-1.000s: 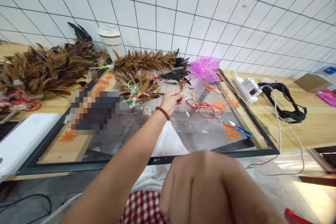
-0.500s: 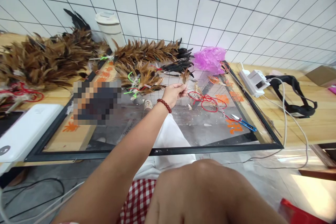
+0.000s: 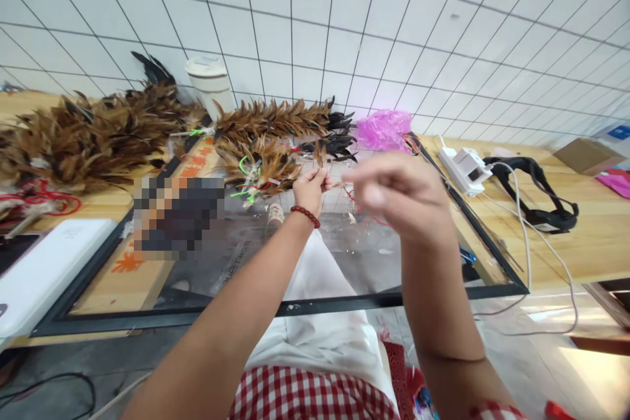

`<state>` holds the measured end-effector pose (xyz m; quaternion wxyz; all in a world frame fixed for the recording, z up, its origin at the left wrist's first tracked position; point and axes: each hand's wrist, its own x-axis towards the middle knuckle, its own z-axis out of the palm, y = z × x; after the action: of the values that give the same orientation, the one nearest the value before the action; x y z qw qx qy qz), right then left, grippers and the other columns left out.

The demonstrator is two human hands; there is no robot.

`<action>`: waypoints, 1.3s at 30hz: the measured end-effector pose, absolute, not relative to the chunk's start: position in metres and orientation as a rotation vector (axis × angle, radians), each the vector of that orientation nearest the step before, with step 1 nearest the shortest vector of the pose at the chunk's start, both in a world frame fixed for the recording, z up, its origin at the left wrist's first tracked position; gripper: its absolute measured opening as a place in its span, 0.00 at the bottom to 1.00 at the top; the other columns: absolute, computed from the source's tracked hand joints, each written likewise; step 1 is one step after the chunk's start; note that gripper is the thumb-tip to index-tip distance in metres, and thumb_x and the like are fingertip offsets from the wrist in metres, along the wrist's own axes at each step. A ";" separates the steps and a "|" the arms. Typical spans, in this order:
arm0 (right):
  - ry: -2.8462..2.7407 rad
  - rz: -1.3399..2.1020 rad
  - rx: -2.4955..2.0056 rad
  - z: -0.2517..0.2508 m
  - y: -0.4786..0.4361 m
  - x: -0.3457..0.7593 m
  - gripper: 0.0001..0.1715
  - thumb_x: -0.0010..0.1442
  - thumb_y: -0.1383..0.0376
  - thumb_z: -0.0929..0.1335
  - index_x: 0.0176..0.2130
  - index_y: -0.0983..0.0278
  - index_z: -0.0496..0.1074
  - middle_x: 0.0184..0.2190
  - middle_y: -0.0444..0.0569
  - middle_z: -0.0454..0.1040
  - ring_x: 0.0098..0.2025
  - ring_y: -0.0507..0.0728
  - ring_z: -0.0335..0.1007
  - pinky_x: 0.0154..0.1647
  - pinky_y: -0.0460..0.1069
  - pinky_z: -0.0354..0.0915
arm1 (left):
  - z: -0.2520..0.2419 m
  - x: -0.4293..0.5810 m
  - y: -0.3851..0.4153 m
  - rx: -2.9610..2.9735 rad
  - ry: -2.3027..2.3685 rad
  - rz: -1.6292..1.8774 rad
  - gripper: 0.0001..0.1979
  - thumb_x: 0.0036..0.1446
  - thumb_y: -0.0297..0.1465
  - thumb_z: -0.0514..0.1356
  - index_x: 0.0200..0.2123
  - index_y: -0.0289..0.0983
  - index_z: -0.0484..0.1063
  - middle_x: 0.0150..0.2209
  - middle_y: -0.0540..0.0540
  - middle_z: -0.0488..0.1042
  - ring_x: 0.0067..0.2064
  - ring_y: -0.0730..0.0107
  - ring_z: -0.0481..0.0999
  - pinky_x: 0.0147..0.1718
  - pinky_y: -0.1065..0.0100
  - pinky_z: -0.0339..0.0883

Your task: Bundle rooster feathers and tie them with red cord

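My left hand [image 3: 310, 191], with a brown bead bracelet on the wrist, pinches a small brown feather [image 3: 319, 153] that stands up from its fingertips. My right hand [image 3: 406, 200] is raised to the right of it, close to the camera. Motion smears its fingers, and whether they hold anything is unclear. Behind and below my right hand, a red cord [image 3: 350, 194] shows only in part. Just beyond my left hand lie a bunch of brown feathers [image 3: 270, 161] with green and red ties and some black feathers [image 3: 332, 146].
A black-framed glass panel [image 3: 197, 319] covers the table before me. Brown feather bundles [image 3: 98, 138] lie at left, near a white cup [image 3: 210, 82] and white power bank [image 3: 66, 275]. Rightward are a pink plastic bag [image 3: 384, 129], blue snips [image 3: 467, 254], a power strip [image 3: 461, 170] and black strap [image 3: 536, 197].
My right hand has risen from low in the view to beside my left hand, covering most of the red cord. My left hand keeps the feather. The view has tilted slightly upward.
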<state>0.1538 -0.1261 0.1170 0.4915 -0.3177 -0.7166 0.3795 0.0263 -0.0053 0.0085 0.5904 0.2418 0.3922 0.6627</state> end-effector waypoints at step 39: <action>-1.554 1.053 -1.076 0.020 0.008 0.168 0.13 0.42 0.58 0.73 0.28 0.63 0.74 0.26 0.42 0.73 0.28 0.50 0.63 0.31 0.46 0.61 | 0.011 0.020 -0.012 0.901 0.904 1.147 0.07 0.47 0.27 0.67 0.24 0.29 0.73 0.20 0.48 0.72 0.19 0.79 0.70 0.19 0.75 0.65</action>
<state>0.1676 0.0080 0.0204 0.4697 -0.4388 -0.6342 0.4297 0.0204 -0.0121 0.0112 0.6540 0.3971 0.3984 0.5059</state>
